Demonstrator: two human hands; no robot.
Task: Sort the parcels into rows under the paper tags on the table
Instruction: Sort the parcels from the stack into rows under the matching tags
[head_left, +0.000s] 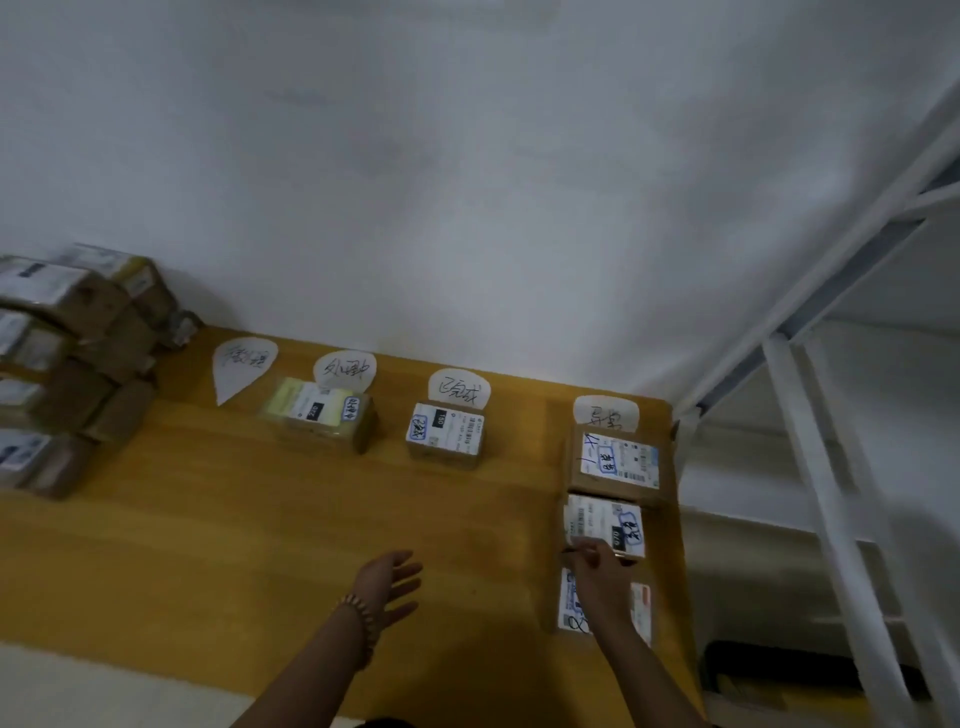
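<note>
Left hand (390, 581) open above the table (260, 519), right hand (597, 569) tight on near edge of parcel (605, 522)

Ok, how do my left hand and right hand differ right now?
The left hand is open with fingers spread, holding nothing over the table; the right hand curls its fingers on the near edge of the middle parcel in the rightmost row. The left wrist wears a bead bracelet; the right shows none. Both reach forward over the table.

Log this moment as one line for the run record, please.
left grip: open, empty | right grip: at middle parcel of rightmost row, hold unclear | unsorted pile: far left
</note>
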